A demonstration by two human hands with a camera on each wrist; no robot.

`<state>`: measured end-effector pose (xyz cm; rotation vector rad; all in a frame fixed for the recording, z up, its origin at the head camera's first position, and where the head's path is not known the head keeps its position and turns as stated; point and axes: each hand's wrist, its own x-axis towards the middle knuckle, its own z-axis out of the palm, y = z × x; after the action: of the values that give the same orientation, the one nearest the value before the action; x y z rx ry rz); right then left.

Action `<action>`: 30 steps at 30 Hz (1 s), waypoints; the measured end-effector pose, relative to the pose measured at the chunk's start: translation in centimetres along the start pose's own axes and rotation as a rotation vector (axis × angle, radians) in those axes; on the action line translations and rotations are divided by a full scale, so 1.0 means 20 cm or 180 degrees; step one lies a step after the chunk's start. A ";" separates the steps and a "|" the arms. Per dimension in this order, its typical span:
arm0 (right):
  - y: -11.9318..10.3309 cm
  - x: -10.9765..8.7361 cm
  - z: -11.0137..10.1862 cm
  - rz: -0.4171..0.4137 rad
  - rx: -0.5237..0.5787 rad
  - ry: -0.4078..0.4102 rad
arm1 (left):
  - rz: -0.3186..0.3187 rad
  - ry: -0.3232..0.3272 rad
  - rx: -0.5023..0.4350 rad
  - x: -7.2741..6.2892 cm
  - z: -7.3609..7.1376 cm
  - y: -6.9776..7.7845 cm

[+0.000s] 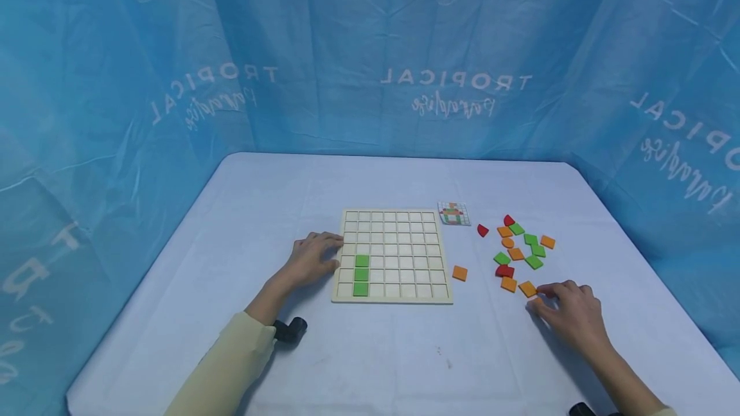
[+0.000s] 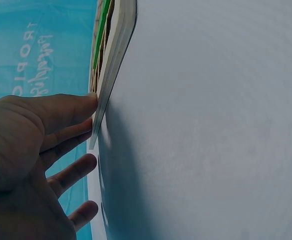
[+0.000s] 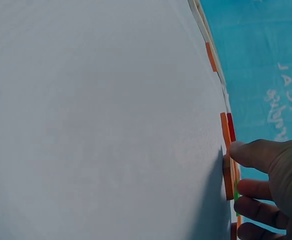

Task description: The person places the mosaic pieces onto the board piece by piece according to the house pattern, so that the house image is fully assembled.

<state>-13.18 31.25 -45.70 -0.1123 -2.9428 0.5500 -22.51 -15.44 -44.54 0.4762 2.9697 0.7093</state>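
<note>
A pale square board (image 1: 405, 241) with a grid of shallow cells lies on the table. Three green square tiles (image 1: 361, 274) fill cells in its second column, lower left. My left hand (image 1: 313, 258) rests at the board's left edge, thumb and fingers apart; in the left wrist view the thumb touches the rim. Over on the right, my right hand (image 1: 573, 314) is at an orange square tile (image 1: 528, 289), its fingertips by the tile's right corner. In the right wrist view the thumb is beside orange tiles (image 3: 228, 182); whether it touches one is unclear.
Several loose green, orange and red pieces (image 1: 516, 254) lie right of the board. One orange tile (image 1: 460, 273) sits close to the board's right edge. A small printed pattern card (image 1: 453, 213) lies by the upper right corner. Blue curtains (image 1: 370, 69) surround the white table (image 1: 277, 198).
</note>
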 end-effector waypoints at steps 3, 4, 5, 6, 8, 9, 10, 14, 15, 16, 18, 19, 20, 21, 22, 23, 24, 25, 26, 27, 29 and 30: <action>0.01 -0.01 0.00 0.0042 -0.0044 -0.0018 | 0.0000 -0.0001 -0.0017 0.00 0.00 0.00; 0.01 -0.01 0.00 0.0050 -0.0054 -0.0023 | -0.0009 -0.0007 -0.0020 0.00 0.00 0.00; 0.02 -0.01 0.00 0.0052 -0.0068 -0.0016 | -0.0008 -0.0005 -0.0014 0.00 0.00 0.00; 0.02 -0.02 0.01 0.0060 -0.0074 -0.0018 | -0.0003 0.0002 -0.0005 0.00 0.00 0.00; 0.03 -0.02 0.01 0.0064 -0.0085 -0.0001 | -0.0006 0.0000 -0.0006 0.00 0.00 0.01; 0.03 -0.02 0.01 0.0069 -0.0082 0.0004 | -0.0010 -0.0001 -0.0007 0.00 0.00 0.01; 0.03 -0.02 0.01 0.0065 -0.0074 0.0010 | -0.0006 0.0003 -0.0005 0.00 0.00 0.01; 0.04 -0.03 0.02 0.0021 -0.0037 0.0062 | -0.0013 0.0008 0.0002 0.00 0.00 0.01; 0.04 -0.03 0.02 0.0001 -0.0031 0.0082 | -0.0014 0.0014 0.0009 0.00 0.00 0.01; 0.05 -0.03 0.02 -0.0016 -0.0027 0.0094 | -0.0012 0.0020 0.0017 0.00 0.00 0.01; 0.05 -0.03 0.02 -0.0048 -0.0023 0.0122 | -0.0011 0.0023 0.0031 0.00 0.00 0.01; 0.05 -0.03 0.02 -0.0056 -0.0013 0.0118 | -0.0013 0.0023 0.0032 0.00 0.00 0.01; 0.04 -0.03 0.02 -0.0069 0.0002 0.0123 | -0.0014 0.0023 0.0035 0.00 0.00 0.01; 0.04 -0.03 0.02 -0.0078 0.0029 0.0116 | -0.0021 0.0019 0.0032 0.00 0.00 0.01; 0.03 -0.03 0.02 -0.0097 0.0053 0.0120 | -0.0026 0.0016 0.0030 0.00 0.00 0.01; 0.02 -0.03 0.02 -0.0121 0.0093 0.0130 | -0.0036 0.0012 0.0027 0.00 0.00 0.01; 0.01 -0.02 0.02 -0.0151 0.0135 0.0127 | -0.0037 0.0015 0.0027 0.00 0.00 0.01; -0.01 -0.02 0.02 -0.0181 0.0189 0.0124 | -0.0030 0.0018 0.0031 0.00 0.00 0.01; -0.04 -0.02 0.02 -0.0221 0.0242 0.0120 | -0.0033 0.0017 0.0026 0.00 0.00 0.01; -0.06 -0.01 0.02 -0.0267 0.0296 0.0115 | -0.0039 0.0012 0.0021 0.00 0.00 0.01; -0.12 0.00 0.02 -0.0382 0.0386 0.0101 | -0.0043 0.0006 0.0011 0.00 0.00 0.01; -0.15 0.01 0.03 -0.0442 0.0424 0.0086 | -0.0041 0.0002 -0.0001 0.00 0.00 0.01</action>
<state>-13.67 28.29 -45.13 0.0975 -2.8497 0.7143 -22.44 -15.28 -44.53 0.4566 2.9705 0.7088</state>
